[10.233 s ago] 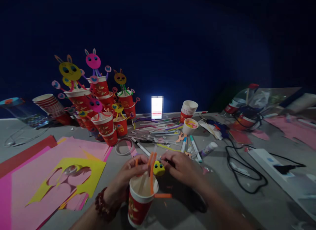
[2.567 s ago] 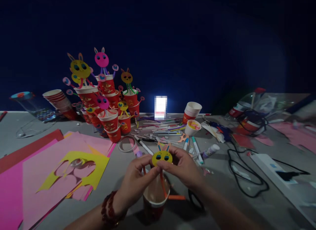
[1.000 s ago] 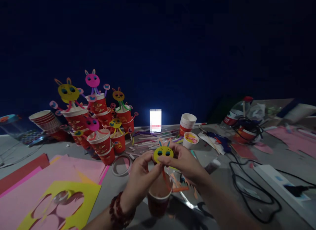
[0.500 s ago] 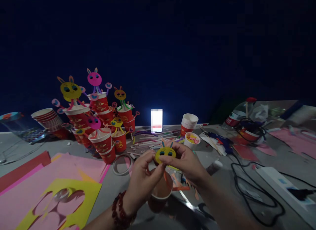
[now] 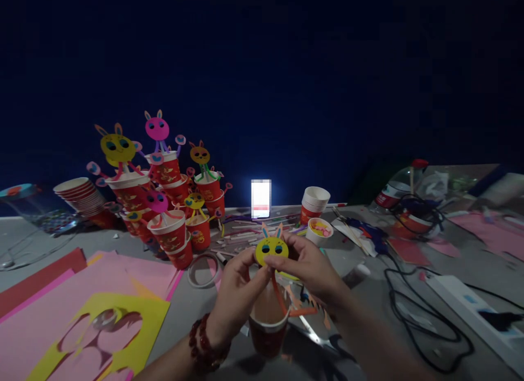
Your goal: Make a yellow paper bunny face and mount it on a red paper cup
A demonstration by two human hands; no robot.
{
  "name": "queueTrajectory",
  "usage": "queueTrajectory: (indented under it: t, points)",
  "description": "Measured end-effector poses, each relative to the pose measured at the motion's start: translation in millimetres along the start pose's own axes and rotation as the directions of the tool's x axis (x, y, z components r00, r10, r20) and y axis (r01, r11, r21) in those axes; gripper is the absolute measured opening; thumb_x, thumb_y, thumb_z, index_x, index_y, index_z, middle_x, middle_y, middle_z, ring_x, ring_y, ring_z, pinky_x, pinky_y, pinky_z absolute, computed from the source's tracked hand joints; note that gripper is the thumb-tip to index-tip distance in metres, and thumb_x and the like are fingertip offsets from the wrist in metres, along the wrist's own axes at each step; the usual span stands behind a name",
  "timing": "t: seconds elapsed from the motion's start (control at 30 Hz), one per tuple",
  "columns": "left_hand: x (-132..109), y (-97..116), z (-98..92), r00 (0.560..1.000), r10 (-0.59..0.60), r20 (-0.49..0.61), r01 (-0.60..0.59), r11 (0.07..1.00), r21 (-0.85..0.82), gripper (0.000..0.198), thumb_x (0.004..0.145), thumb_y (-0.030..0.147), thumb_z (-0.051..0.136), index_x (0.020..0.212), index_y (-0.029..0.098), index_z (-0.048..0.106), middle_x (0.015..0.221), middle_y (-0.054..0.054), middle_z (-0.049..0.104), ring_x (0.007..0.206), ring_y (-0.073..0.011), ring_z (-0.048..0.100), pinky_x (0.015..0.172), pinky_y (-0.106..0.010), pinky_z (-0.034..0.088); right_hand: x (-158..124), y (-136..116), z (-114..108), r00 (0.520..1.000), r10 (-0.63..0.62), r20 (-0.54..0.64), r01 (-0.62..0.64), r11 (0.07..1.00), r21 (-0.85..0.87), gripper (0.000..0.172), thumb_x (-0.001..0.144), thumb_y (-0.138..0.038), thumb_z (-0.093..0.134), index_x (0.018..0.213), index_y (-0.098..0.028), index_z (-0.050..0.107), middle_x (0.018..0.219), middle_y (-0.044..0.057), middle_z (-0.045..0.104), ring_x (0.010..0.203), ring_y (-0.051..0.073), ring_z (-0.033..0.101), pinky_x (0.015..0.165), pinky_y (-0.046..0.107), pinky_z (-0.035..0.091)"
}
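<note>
Between my hands is a yellow round paper bunny face [image 5: 272,252] with pink-and-blue ears and blue-and-black eyes. My left hand [image 5: 239,285] pinches its left edge, thumb at the lower front. On the other side my right hand [image 5: 313,266] grips the right edge, its thumb across the bottom. An orange pipe cleaner [image 5: 279,293] runs from below the face over the rim of a red paper cup [image 5: 268,337], which stands just beneath. How the face joins the pipe cleaner is hidden by my thumbs. Scissors [image 5: 313,333] lie right of the cup.
Red cups with finished paper bunnies [image 5: 167,233] stand at the left. Pink and yellow paper sheets [image 5: 153,326] lie front left beside a tape roll [image 5: 202,270]. A small tub of paper bits [image 5: 319,231], black cables [image 5: 391,299] and a power strip [image 5: 470,310] are rightward.
The bunny face has tilted up a little and faces me more squarely, still in both hands. The cup beneath shows slightly farther right, with more of the orange pipe cleaner visible.
</note>
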State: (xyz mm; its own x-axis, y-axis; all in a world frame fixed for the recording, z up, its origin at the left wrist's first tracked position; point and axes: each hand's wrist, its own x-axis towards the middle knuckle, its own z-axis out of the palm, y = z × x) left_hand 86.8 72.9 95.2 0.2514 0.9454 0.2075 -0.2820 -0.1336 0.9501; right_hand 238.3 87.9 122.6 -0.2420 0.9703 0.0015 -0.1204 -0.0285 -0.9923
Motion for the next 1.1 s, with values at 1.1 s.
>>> queueTrajectory:
  t: [1.1]
  points:
    - [25.1,15.9,-31.8,0.955,-0.050,-0.292,0.026,0.996,-0.085,0.025,0.077,0.036,0.077,0.090,0.016,0.071,0.077,-0.001,0.071,0.068,-0.0138,0.063,0.064,-0.023,0.048,12.2,14.2,-9.2,0.956,0.058,0.287,-0.022,0.991,-0.130,0.098,0.060,-0.037,0.089,0.144,-0.031,0.038,0.138,0.009,0.053,0.117,0.027,0.058,0.102,0.046,0.042]
